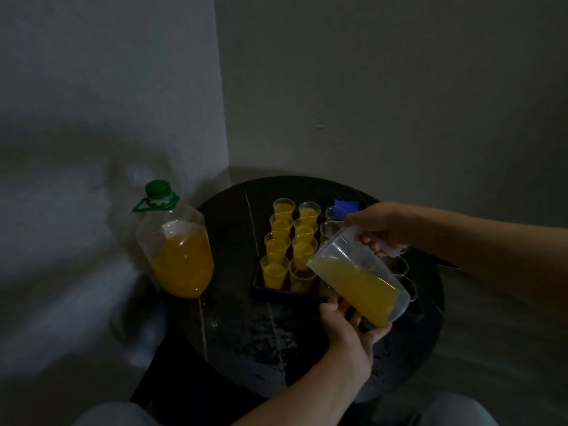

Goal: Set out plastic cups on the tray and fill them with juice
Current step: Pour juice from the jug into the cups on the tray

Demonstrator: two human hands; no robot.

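Note:
A clear plastic pitcher [359,278] half full of orange juice is tilted leftward over the dark tray [256,287]. My right hand [381,229] grips its handle from above. My left hand [347,327] supports its base from below, fingers curled under it. Its spout hangs over an empty clear cup [301,279] in the tray's near row. Several cups filled with juice [276,250] stand in two columns on the tray's left side. More empty cups [333,215] stand to the right, partly hidden by the pitcher.
A large juice bottle [178,241] with a green cap stands at the left edge of the round dark table [246,339]. A blue object [345,205] lies behind the tray. Walls close in at the left and back. My knees show at the bottom.

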